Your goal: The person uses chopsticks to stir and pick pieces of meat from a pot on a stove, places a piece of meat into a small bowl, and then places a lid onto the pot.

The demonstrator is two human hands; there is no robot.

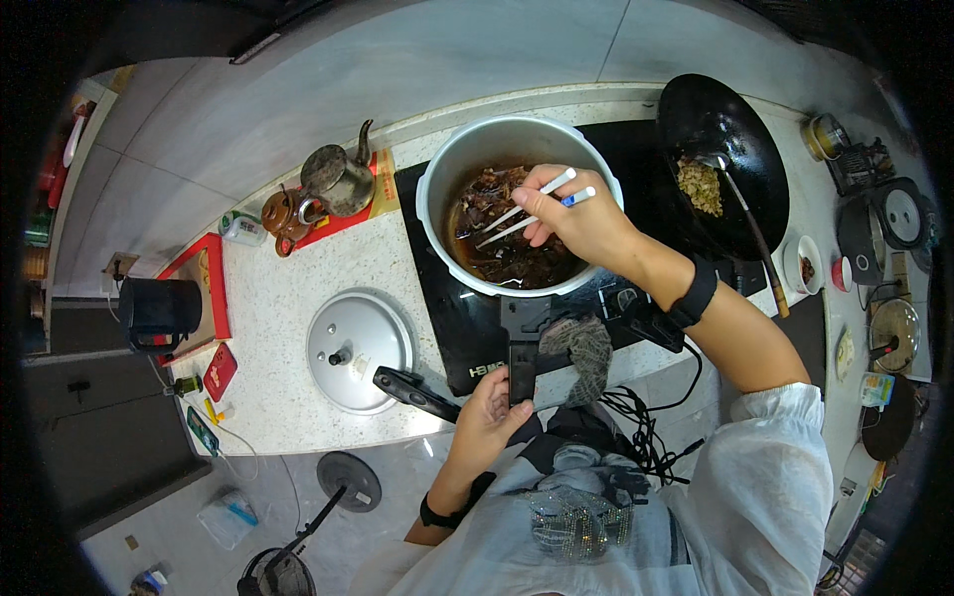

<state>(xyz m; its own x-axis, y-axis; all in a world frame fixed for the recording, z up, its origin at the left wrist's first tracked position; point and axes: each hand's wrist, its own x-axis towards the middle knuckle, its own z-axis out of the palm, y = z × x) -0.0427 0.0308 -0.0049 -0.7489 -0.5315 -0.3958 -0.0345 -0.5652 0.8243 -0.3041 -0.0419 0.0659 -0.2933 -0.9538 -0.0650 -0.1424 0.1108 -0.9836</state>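
A deep silver pressure cooker pot (475,149) stands on the black cooktop (437,328), with dark chunks of food (482,204) in brown liquid inside. Over its mouth, my right hand (581,219) is closed round a pair of white chopsticks (515,225), whose tips reach down to the food. Below the pot, my left hand (485,412) grips the black pot handle (523,343), which points toward my body. A crumpled grey cloth-like piece (586,348) lies beside the handle. To the left rests the round silver lid (373,323) with its own black handle (417,395).
At the right sits a black wok (750,129) with chopped food and a wooden-handled spatula (750,209); a white bowl (793,260) is beside it. A metal kettle (333,184), brown teapot (283,212) and dark pitcher (162,308) stand left. Black cables (646,427) hang near my body.
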